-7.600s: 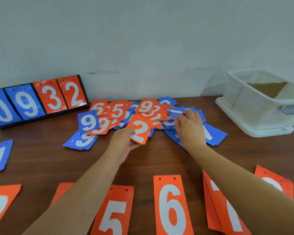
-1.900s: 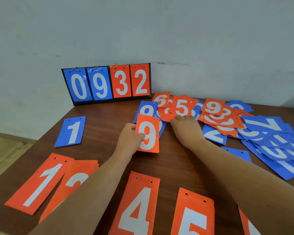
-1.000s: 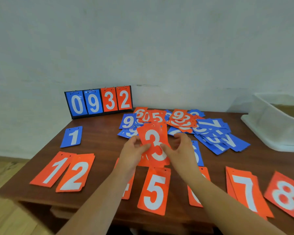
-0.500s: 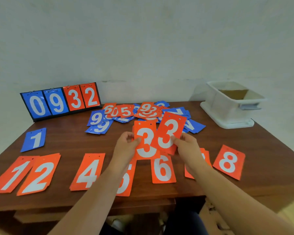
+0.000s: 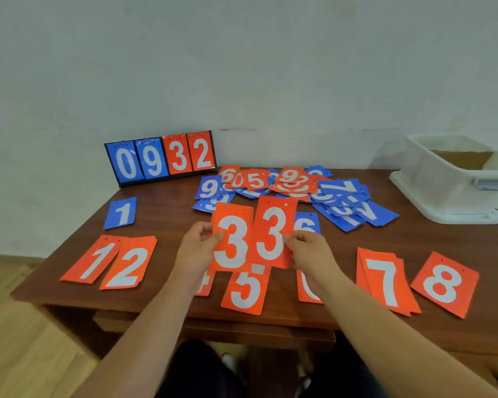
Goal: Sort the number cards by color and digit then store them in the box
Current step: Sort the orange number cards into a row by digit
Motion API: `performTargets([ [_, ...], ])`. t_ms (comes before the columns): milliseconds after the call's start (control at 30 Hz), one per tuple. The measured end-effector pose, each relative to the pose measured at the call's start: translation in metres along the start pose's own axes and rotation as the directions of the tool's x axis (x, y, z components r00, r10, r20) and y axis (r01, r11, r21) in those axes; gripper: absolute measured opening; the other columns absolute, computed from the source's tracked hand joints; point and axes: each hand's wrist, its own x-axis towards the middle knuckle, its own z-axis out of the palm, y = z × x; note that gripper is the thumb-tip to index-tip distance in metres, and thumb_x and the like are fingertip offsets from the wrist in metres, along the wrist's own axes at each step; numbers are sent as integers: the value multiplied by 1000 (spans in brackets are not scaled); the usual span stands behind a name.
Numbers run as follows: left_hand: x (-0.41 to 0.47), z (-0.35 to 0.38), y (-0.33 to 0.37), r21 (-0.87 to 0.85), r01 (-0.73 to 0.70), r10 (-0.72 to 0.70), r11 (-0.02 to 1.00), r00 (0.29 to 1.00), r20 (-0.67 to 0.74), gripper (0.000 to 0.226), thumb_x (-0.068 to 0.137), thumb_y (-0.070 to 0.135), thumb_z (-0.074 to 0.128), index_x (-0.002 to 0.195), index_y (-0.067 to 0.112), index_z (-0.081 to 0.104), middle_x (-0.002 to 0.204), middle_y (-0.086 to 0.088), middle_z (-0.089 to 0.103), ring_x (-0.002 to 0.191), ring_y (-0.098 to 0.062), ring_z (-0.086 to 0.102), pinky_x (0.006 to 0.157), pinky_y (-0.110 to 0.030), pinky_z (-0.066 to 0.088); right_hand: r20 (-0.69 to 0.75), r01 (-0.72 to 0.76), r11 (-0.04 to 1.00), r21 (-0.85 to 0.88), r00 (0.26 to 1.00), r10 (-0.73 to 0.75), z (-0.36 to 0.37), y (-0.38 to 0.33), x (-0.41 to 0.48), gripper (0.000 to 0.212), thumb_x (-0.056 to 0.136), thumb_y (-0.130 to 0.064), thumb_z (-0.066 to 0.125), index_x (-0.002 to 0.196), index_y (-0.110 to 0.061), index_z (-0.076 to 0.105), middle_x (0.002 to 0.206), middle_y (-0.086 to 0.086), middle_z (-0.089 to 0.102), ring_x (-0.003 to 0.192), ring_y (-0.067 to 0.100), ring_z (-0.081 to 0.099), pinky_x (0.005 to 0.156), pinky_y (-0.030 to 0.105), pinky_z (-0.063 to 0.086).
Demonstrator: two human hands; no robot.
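We're pairing 3s: left hand (image 5: 197, 248) pinching left 3 (image 5: 232, 239), right hand (image 5: 308, 251) pinching right 3 (image 5: 273, 231); next laying beside 2 (image 5: 130, 265).

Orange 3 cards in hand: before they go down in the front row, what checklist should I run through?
1. Colour and digit match on the left 3 card and the right 3 card: ok.
2. Grip: left hand and right hand each pinch a card: ok.
3. Room between the orange 2 pile and the orange 4 card: cannot tell, the left arm covers it.
4. Mixed pile free of orange cards: not ok, several show.
5. Box open on top: ok.
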Motion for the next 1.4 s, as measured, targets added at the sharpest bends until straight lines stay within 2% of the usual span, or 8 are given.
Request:
performTargets([
  [133, 6, -59, -6, -55, 4, -13, 998, 984, -176, 13, 94, 25, 66, 106, 21, 61, 107, -6, 72, 88, -23, 74, 80, -47, 61, 60, 23, 997, -67, 998, -19, 41, -8, 4, 3, 91, -8, 67, 89, -6, 68, 69, 7, 66, 50, 11, 58, 48, 27, 49],
  [567, 21, -167, -32, 86, 40, 3, 996, 897, -442, 25, 96, 34, 63, 117, 24, 53, 115, 1, 58, 101, -23, 65, 64, -29, 56, 288, 27, 908, -418, 952, 105, 195, -4, 22, 28, 89, -2, 50, 63, 2, 60, 56, 16, 63, 41, 19, 60, 41, 25, 48],
  [767, 29, -174, -44, 56, 44, -15, 997, 896, -443, 23, 95, 33, 63, 114, 22, 56, 117, 0, 60, 101, -23, 65, 80, -41, 60, 246, 272, 560, -783, 961, -124, 204, 7, 28, 14, 89, -25, 55, 87, -12, 59, 86, 7, 66, 81, 26, 66, 66, 34, 52],
  [900, 33, -168, -51, 26, 48, -33, 998, 911, -411, 23, 95, 35, 63, 114, 25, 57, 118, 0, 62, 102, -22, 66, 82, -44, 61, 418, 515, 226, -827, 831, -366, 187, 20, 23, 31, 98, -38, 42, 115, -17, 58, 115, 5, 56, 107, 24, 53, 85, 36, 46],
  [1033, 36, -157, -55, -6, 43, -42, 999, 930, -365, 24, 94, 35, 64, 115, 25, 58, 118, 0, 63, 104, -22, 66, 86, -45, 60, 570, 607, 70, -792, 774, -276, 164, 47, 22, 44, 102, -42, 34, 137, -20, 48, 140, 3, 45, 131, 24, 41, 109, 38, 33],
  [1233, 35, -139, -55, 9, 66, -60, 998, 949, -310, 23, 92, 39, 65, 111, 27, 60, 118, 1, 64, 106, -23, 65, 88, -45, 59, 562, 610, 119, -783, 777, -283, 137, 48, 26, 44, 100, -40, 40, 139, -22, 48, 149, 2, 40, 138, 21, 35, 117, 38, 21],
  [1300, 32, -132, -53, 19, 60, -52, 998, 955, -293, 18, 93, 38, 65, 106, 28, 59, 114, 3, 61, 107, -22, 62, 90, -44, 57, 486, 594, 265, -759, 788, -377, 139, 40, 23, 40, 100, -38, 44, 134, -19, 53, 145, 1, 46, 134, 18, 40, 113, 36, 29],
  [1400, 25, -124, -52, -7, 34, -35, 999, 974, -225, 13, 92, 37, 66, 99, 27, 62, 107, 5, 64, 105, -20, 63, 92, -43, 56, 306, 446, 700, -558, 894, -326, 150, 13, 17, 37, 95, -51, 52, 116, -22, 61, 115, -5, 61, 104, 12, 58, 91, 34, 51],
])
